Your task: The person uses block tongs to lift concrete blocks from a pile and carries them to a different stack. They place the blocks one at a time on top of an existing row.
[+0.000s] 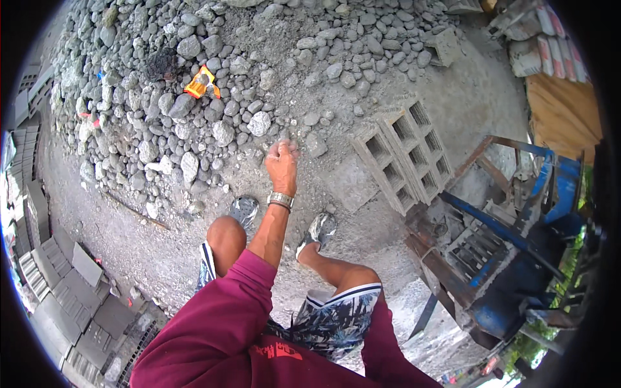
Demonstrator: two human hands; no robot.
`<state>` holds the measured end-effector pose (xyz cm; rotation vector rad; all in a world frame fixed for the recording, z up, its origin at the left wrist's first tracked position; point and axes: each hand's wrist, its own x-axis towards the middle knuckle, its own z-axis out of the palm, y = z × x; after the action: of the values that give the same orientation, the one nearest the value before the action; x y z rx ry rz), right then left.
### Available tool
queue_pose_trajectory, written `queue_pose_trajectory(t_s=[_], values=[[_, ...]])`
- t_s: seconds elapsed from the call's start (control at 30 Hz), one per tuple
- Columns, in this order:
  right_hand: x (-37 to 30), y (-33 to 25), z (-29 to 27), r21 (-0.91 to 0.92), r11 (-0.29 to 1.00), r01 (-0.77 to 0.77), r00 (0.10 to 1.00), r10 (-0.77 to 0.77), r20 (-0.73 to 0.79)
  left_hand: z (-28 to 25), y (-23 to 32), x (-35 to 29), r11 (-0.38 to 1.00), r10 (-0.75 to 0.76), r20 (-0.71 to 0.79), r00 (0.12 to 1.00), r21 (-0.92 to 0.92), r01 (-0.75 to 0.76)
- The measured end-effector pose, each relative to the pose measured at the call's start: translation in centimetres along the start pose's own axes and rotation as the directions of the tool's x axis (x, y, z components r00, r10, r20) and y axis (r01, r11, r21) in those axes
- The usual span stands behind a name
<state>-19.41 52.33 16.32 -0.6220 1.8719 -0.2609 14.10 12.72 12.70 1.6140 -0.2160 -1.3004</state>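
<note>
My left hand reaches forward to the near edge of a heap of grey stones. Its fingers are curled closed close to the gritty ground, and whatever they may hold is hidden. A metal-banded watch sits on that wrist, below a maroon sleeve. Just ahead of the fingers lie a pale rounded stone and a flatter grey one. My right arm shows only as a maroon sleeve beside my right thigh; the hand itself is out of sight.
Hollow concrete blocks stand to the right, near a blue and rusty metal machine. Sacks are piled at the far right. Stacked blocks line the left side. An orange wrapper lies on the stones. My shoes flank the hand.
</note>
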Motion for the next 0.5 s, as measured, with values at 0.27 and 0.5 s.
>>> queue_pose_trajectory(t_s=[0.27, 0.5], values=[[-18.8, -19.6, -2.4, 0.154, 0.983, -0.096, 0.974, 0.125, -0.191, -16.5, 13.0, 0.1, 0.859, 0.188, 0.123, 0.975, 0.460, -0.224], [-30.8, -20.9, 2.1, 0.044, 0.982, -0.186, 0.974, 0.190, -0.126, -40.3, 22.2, -7.8, 0.484, 0.042, -0.002, 0.999, 0.875, -0.018]])
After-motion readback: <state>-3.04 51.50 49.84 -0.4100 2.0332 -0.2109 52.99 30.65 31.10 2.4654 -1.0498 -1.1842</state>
